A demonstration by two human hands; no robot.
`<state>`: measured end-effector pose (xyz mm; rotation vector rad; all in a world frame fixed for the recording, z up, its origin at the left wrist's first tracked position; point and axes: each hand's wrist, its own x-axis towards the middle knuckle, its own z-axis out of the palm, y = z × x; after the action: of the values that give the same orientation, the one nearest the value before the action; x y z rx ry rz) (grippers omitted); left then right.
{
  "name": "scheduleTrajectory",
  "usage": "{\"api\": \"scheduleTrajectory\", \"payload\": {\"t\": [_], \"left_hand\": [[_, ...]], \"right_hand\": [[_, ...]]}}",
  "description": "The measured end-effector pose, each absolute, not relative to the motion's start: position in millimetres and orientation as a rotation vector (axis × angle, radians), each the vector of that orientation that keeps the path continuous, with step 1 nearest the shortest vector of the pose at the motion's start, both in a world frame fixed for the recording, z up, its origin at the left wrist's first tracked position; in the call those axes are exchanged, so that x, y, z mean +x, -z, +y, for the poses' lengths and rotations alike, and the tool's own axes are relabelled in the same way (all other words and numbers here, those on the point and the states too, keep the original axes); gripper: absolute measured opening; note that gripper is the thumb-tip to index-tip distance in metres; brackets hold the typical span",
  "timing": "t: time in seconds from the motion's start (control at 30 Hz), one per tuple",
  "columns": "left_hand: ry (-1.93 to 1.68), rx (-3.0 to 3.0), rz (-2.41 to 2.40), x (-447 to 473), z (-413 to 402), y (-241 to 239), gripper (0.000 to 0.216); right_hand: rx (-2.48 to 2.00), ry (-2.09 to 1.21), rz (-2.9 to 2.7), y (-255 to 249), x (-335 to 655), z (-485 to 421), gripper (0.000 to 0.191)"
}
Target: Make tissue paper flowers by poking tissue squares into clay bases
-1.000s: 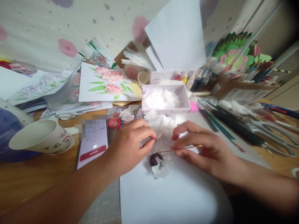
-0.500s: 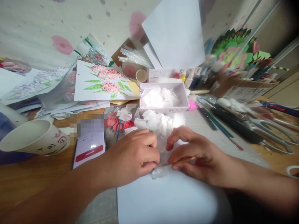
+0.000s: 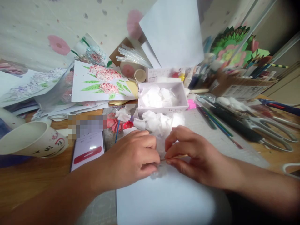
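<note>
The left hand [image 3: 133, 156] is seen curled at the near middle of the table, its fingertips closed on a small crumpled piece of white tissue [image 3: 158, 172], of which only the lower edge is shown beneath the fingers. Just to the right, the right hand [image 3: 189, 153] is bent over, and a thin wooden stick [image 3: 178, 156] is pinched between its thumb and forefinger. The stick is pointed left towards the tissue, where the two hands almost meet. Whether the tip touches the tissue cannot be told.

Both hands are rested on a large white sheet of paper [image 3: 173, 200] spread at the near edge. Just beyond the fingers a loose heap of white tissue scraps [image 3: 159, 122] is piled, and behind it an open white rectangular cardboard box [image 3: 161, 110] is filled with more tissue. To the left a smartphone with a red button on its screen [image 3: 87, 150] is laid flat, and a tipped white paper cup [image 3: 32, 140] is found at the far left. A card painted with pink flowers and green leaves [image 3: 100, 82] is propped further back. Grey-handled scissors [image 3: 269, 132] are laid at the right.
</note>
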<state>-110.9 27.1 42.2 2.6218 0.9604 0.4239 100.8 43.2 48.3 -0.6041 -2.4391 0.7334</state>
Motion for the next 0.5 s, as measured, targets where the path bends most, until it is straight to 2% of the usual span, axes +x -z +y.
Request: {"api": "scheduleTrajectory", "payload": {"t": [0.17, 0.33, 0.5], "left_hand": [[-0.51, 2.482, 1.081, -111.3, 28.6, -44.5, 0.008], [-0.404, 2.506, 1.119, -110.8, 29.3, -40.7, 0.005], [-0.404, 2.477, 1.104, -109.9, 29.3, -39.7, 0.009]], "right_hand": [[-0.563, -0.664, -2.587, -48.0, 97.5, 40.4, 0.011], [-0.522, -0.505, -2.65, -49.1, 101.2, 37.8, 0.01], [-0.483, -0.623, -2.462, -55.4, 110.4, 39.8, 0.007]]}}
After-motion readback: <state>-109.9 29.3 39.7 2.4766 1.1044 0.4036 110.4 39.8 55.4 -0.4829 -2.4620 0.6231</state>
